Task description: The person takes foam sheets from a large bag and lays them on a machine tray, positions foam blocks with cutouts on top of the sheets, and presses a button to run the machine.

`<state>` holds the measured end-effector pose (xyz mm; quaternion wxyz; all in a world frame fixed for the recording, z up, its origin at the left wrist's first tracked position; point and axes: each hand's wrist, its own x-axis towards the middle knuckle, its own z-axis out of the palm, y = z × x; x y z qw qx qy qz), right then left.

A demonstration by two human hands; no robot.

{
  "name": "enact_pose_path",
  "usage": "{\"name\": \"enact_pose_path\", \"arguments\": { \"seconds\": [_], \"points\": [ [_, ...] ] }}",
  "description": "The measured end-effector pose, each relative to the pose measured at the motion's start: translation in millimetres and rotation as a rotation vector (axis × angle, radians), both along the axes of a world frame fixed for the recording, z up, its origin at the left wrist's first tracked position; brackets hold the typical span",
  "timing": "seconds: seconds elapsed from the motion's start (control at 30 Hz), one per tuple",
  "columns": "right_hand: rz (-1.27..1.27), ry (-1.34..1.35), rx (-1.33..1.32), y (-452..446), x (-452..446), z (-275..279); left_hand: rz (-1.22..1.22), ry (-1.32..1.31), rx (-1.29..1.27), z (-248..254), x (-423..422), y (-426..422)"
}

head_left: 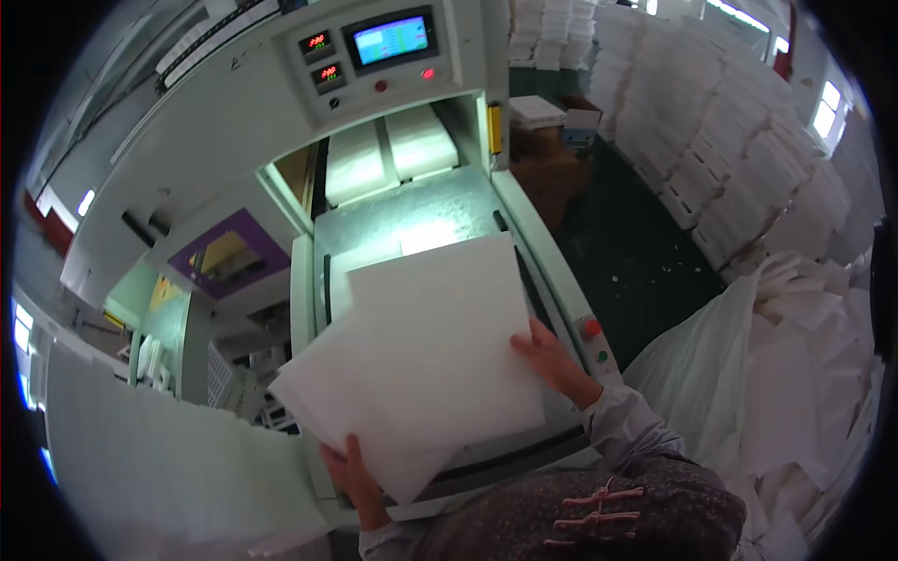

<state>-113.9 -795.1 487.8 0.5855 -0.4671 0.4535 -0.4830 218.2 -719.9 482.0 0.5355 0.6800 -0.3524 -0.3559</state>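
My right hand (pixel 554 361) is closed on the right edge of a large white foam sheet (pixel 449 337), its fingers partly hidden at the edge. A second white foam sheet (pixel 323 374) lies turned at an angle under the first, its corners showing at the left and bottom. My left hand (pixel 355 479) grips the lower left edge of this under sheet, thumb on top. Both sheets are held over the metal bed (pixel 412 210) of a machine. Further in, two white blocks (pixel 421 140) sit side by side inside the machine's opening.
A control panel (pixel 391 39) with a lit screen is above the opening. Red and green buttons (pixel 595 338) are on the right rail. Tall white stacks (pixel 711 112) line the right, with a heap of white sheeting (pixel 786 374) nearer. A white stack (pixel 168 458) stands left.
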Motion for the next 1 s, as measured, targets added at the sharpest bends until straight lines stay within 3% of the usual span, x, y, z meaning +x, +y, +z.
{"name": "enact_pose_path", "arguments": {
  "seconds": [0.1, 0.13, 0.2, 0.3, 0.37, 0.53, 0.6, 0.63, 0.7, 0.77, 0.8, 0.87, 0.93, 1.0],
  "points": [
    [0.082, 0.308, -0.488, 11, 19, 30, 0.13, -0.251, -0.152, 22, -22, -14],
    [0.082, 0.304, -0.486, 17, 24, 38, 0.161, -0.379, -0.17, 24, -29, -19],
    [0.412, -0.262, -0.148, 27, 36, 45, 0.236, -0.646, -0.191, 26, -42, -24],
    [0.542, -0.525, 0.084, 42, 66, 35, 0.22, -0.756, -0.211, 22, -71, -28],
    [0.644, -0.753, 0.298, 48, 81, 29, -0.069, -0.254, -0.253, 40, -92, -26],
    [0.68, -0.664, 0.228, 30, 77, 10, 0.076, -0.498, -0.229, 23, -71, -41],
    [0.557, -0.439, 0.101, 14, 60, 39, 0.147, -0.619, -0.217, 10, -50, -48],
    [0.54, -0.43, 0.091, 0, 48, 45, 0.319, -0.721, -0.261, 9, -32, -56],
    [0.421, -0.14, -0.168, -27, 23, 55, 0.295, -0.594, -0.259, 27, -7, -49],
    [0.081, 0.376, -0.845, -48, 15, 72, 0.35, -0.459, -0.196, 21, 22, -46],
    [-0.02, 0.738, -1.044, -66, 2, 65, 0.344, -0.455, -0.191, 27, 21, -44],
    [-0.11, 1.373, -0.932, -75, -12, 83, 0.407, -0.203, -0.268, 38, 20, -40],
    [-0.237, 1.413, -1.021, -102, -28, 70, 0.398, -0.201, -0.25, 28, 24, -44],
    [-0.307, 1.101, -0.92, -127, -43, 57, 0.409, -0.218, -0.211, 12, 35, -38]
  ]
}}
